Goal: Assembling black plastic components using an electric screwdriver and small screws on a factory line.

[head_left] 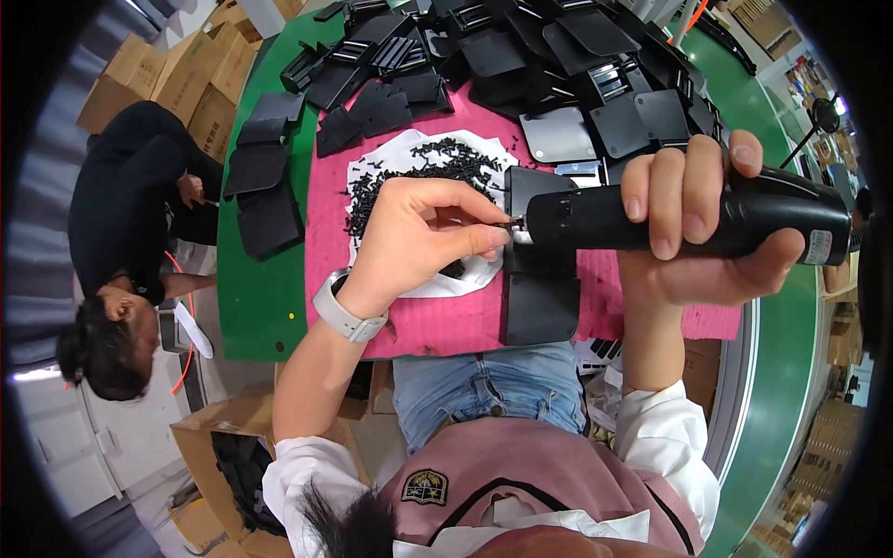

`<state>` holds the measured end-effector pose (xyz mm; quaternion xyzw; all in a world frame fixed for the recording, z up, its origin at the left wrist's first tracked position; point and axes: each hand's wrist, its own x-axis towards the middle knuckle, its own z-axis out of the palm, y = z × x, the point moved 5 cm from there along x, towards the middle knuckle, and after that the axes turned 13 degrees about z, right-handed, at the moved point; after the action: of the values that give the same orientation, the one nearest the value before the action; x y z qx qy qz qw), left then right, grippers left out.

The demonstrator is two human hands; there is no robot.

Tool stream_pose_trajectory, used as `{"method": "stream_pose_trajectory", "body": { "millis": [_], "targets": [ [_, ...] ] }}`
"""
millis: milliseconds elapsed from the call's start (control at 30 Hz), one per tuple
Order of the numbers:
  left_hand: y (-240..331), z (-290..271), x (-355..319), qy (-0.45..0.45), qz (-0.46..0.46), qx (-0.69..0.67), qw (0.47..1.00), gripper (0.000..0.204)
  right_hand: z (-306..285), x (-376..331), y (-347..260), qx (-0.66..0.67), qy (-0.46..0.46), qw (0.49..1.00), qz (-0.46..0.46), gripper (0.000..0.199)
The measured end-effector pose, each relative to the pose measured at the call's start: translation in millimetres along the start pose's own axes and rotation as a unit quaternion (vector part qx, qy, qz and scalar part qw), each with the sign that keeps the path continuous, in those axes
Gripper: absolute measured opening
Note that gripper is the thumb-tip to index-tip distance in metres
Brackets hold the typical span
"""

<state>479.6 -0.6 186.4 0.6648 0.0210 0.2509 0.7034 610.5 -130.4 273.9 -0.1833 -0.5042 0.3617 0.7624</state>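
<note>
Your right hand (pixel 707 219) grips the black electric screwdriver (pixel 688 219) lying horizontally, tip pointing left, where your left hand (pixel 419 237) pinches a small screw (pixel 510 224) at its bit, above the black plate (pixel 539 298).

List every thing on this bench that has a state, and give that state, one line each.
Left hand: pinching a screw at the driver's tip.
Right hand: wrapped round the driver.
Driver: held level, tip pointing left.
Screws: loose heap on white sheet.
Black part: flat on the pink mat, under the driver.
Parts pile: jumbled at the table's far end.
</note>
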Motion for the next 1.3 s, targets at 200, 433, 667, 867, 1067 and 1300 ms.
{"method": "stream_pose_trajectory", "body": {
  "millis": [200,433,667,867,1067,1300],
  "targets": [
    [3,0,-2,0.021,-0.003,-0.034,0.999,0.008,-17,-3,1,0.095,0.089,0.991,-0.007,0.053],
    [-3,8,-3,-0.008,-0.02,-0.071,0.997,0.012,-17,3,0,0.09,-0.037,0.995,0.019,0.054],
    [0,23,-5,-0.051,-0.017,0.055,0.997,0.017,-25,7,-11,0.156,0.016,0.987,0.043,0.045],
    [-12,12,-13,0.064,-0.095,-0.168,0.979,0.013,-32,4,-29,0.047,-0.045,0.989,0.133,0.052],
    [5,33,-32,-0.068,-0.001,0.208,0.976,0.043,-24,-2,-23,-0.063,0.001,0.986,0.156,0.057],
    [13,91,-42,-0.179,0.231,0.647,0.704,0.087,-20,-4,-15,-0.092,0.012,0.987,0.132,0.055]
  ]
}}
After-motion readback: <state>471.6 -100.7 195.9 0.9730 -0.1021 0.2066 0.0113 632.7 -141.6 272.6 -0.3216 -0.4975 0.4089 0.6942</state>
